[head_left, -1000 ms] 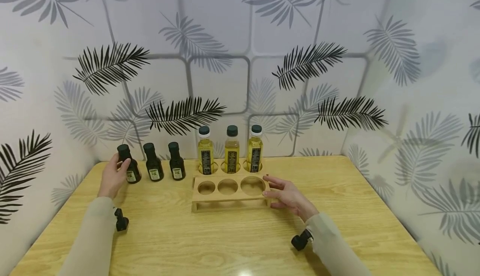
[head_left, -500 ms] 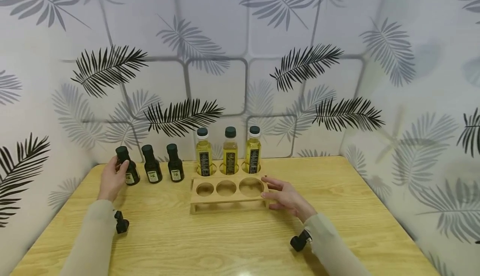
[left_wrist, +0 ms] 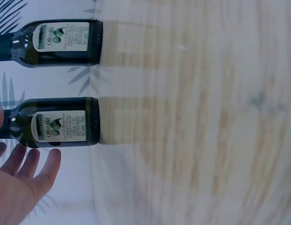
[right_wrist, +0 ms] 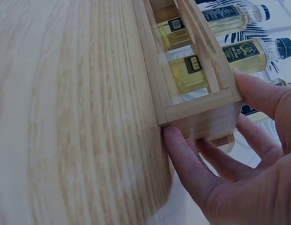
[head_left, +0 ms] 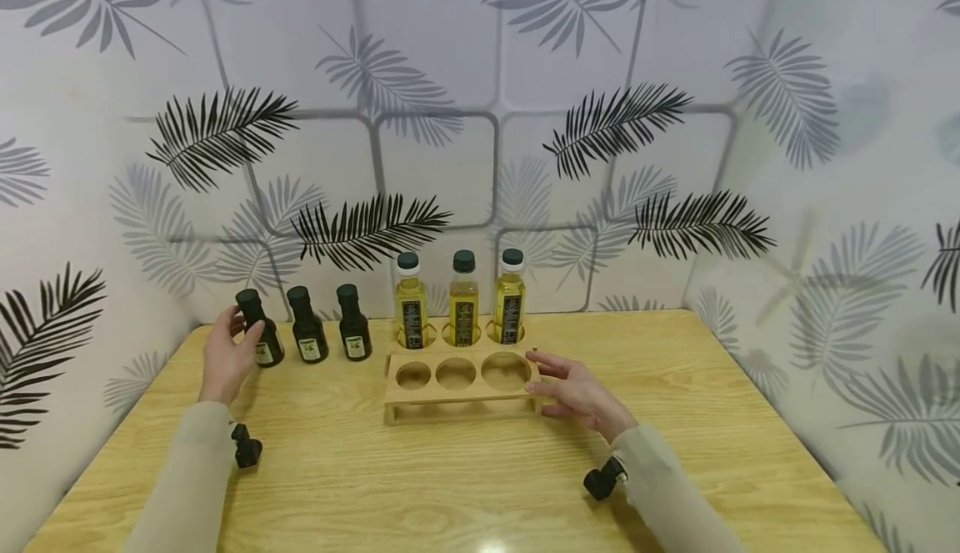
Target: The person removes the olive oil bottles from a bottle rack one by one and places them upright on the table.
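Observation:
At the far left, my left hand [head_left: 227,357] is beside the leftmost dark glass bottle [head_left: 267,351], thumb in front and fingers at its far side. In the left wrist view the fingers [left_wrist: 49,168] lie loosely spread along the shoulder of that bottle [left_wrist: 65,124]; whether they touch it is unclear. A wooden rack [head_left: 465,390] with round holes stands mid-table. My right hand [head_left: 581,393] touches its right end, fingers [right_wrist: 183,154] extended against the end panel. Three yellow oil bottles [head_left: 464,307] with dark green caps stand in the rack's back row; three front holes hold nothing.
Two more dark bottles, one in the middle [head_left: 310,336] and one on the right [head_left: 355,332], stand upright between my left hand and the rack. A leaf-patterned wall [head_left: 438,161] closes off the back of the wooden table [head_left: 360,486].
The left hand shifts very slightly beside the dark bottle. The bottles, rack and right hand keep their places; the head view sways a little.

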### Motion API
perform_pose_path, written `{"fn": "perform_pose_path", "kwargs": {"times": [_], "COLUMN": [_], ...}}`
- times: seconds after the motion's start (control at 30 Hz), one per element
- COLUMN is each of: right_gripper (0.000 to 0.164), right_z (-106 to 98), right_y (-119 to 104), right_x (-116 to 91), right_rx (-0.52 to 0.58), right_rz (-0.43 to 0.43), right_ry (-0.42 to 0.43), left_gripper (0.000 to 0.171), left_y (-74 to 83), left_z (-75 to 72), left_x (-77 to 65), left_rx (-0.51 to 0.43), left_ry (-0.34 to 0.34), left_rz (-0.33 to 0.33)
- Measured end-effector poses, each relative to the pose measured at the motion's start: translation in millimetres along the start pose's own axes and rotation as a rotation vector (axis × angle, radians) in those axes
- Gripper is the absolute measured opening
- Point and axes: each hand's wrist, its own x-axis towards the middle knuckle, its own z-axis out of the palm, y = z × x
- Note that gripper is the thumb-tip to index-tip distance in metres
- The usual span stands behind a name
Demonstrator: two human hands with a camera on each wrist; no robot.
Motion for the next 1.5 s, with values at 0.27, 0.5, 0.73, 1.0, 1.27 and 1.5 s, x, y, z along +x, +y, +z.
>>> {"fn": "perform_pose_path", "kwargs": {"times": [0.27, 0.5, 0.73, 1.0, 1.27, 1.5], "right_gripper": [0.063, 0.063, 0.063, 0.063, 0.063, 0.061], "right_z": [0.5, 1.0, 0.1, 0.1, -1.2, -1.2], "right_y": [0.3, -1.0, 0.0, -0.5, -1.2, -0.7], "right_x": [1.9, 0.4, -0.4, 1.6, 0.6, 1.5], "right_rx": [-0.008, -0.007, -0.005, -0.013, -0.005, 0.013], "right_rz": [-0.004, -0.001, 0.0, -0.011, -0.008, -0.005], "right_ry": [0.003, 0.006, 0.005, -0.006, -0.015, -0.013], "left_gripper": [0.054, 0.044, 0.039, 0.029, 0.034, 0.033], "left_y": [10.5, 22.8, 32.4, 48.0, 60.1, 68.2], "left_z": [-1.1, 5.9, 16.7, 32.1, 46.3, 57.5], "left_x": [-8.9, -14.4, -21.4, -28.6, -32.1, -33.9], "left_rx": [-0.068, -0.084, -0.209, -0.341, -0.332, -0.36], "left_ry": [0.142, 0.229, 0.181, 0.084, 0.049, -0.003], "left_rz": [-0.091, -0.173, -0.188, -0.175, -0.186, -0.206]}}
